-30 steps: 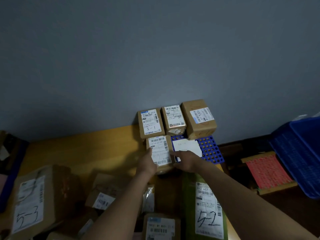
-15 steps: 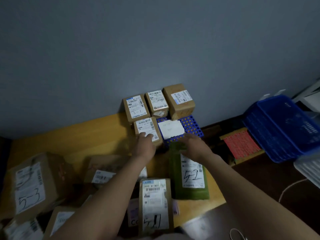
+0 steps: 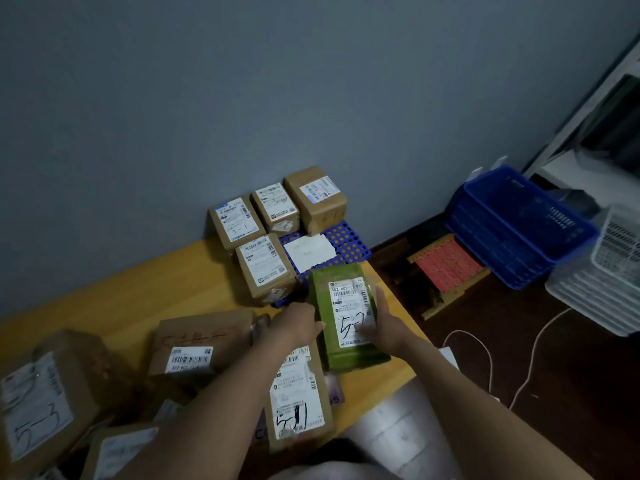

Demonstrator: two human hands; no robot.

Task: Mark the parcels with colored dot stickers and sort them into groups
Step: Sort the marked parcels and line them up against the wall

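At the near right corner of the yellow table (image 3: 138,289), the green parcel (image 3: 341,271) marked 5-2 lies flat. The right hand (image 3: 386,329) grips its right edge, thumb over the label and fingers straight together. The left hand (image 3: 296,327) touches the left edge, fingers mostly hidden, so I can't tell their state. I'd lift it level with both hands, tbh.

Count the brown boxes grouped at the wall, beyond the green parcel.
4. Three stand in a row against the wall: the left box, the middle box and the right box. The front box sits nearer, left of the white card. More may hide behind.
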